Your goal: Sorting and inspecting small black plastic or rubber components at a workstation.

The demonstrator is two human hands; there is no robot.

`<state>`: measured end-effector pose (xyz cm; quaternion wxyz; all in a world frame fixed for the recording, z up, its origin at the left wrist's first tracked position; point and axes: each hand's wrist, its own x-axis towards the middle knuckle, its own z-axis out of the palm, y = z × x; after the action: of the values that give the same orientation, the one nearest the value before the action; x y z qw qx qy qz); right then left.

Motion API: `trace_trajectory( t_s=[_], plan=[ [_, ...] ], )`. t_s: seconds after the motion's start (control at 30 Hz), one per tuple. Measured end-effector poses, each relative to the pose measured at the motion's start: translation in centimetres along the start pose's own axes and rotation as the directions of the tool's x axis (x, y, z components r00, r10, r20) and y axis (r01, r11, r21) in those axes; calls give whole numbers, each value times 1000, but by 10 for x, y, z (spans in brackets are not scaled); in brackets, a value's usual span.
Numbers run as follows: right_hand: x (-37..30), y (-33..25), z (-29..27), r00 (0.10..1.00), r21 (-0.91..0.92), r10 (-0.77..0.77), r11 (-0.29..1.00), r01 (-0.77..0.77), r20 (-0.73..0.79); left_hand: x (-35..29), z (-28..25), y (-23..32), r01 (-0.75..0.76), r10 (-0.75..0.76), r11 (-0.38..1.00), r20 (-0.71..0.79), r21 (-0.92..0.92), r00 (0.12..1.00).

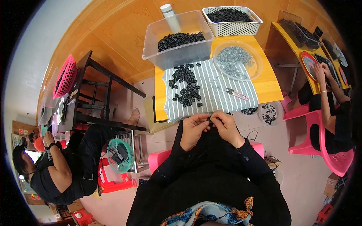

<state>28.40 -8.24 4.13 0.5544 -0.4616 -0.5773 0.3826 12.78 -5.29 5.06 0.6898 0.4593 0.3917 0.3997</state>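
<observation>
- Left: a pink basket is standing on a dark table, beside a seated co-worker, probably for that person's own reach.
- Left of centre, far: a clear bin is holding a heap of black ovals, its high walls presumably guarding against spills.
- Nearer: loose black ovals are lying scattered on a striped cloth; spread thinly, likely for easy picking. The fabric is perhaps stopping slides.
- Centre, near: the left hand is curling inward, thumb and forefinger almost meeting on a small dark piece.
- That piece is sitting between both hands' fingertips, by the table's near edge; fingers are covering most of it, exact shape unclear.
- The right hand is pinching it from the other side, fingers bent, little gap showing, seemingly for steadiness.
- Right of centre: pink-handled snips are resting on the cloth, untouched, apparently handy for the right hand.
- Behind: a round clear tray is containing loose silvery bits, its rim likely confining them.
</observation>
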Motion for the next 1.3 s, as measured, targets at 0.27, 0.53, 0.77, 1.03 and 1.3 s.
trace_trajectory(
  t_s=[0.27, 0.53, 0.77, 1.03, 1.3],
  plan=[
    [0, -1, -1, 1000, 11, 22, 1000, -22, -3, -1, -1, 4, -1, 1, 1000, -12, -1, 1000],
    [1, 0, -1, 999, -73, -16, 997, 19, 41, -1, -3, 1, 4, -4, 1000, -3, 10, 1000],
    [-2, -1, -1, 999, -71, 9, 997, -5, 50, 0, -5, -4, 19, -19, 998, -12, -55, 1000],
    [12, -19, -23, 984, 58, 7, 998, -18, 177, 5, -17, -3, 296, -221, 886, 235, -358, 946],
    [16, -5, -21, 939, 99, 45, 992, -84, 342, 6, -24, -11, 470, -299, 707, 380, -528, 875]
  ],
)
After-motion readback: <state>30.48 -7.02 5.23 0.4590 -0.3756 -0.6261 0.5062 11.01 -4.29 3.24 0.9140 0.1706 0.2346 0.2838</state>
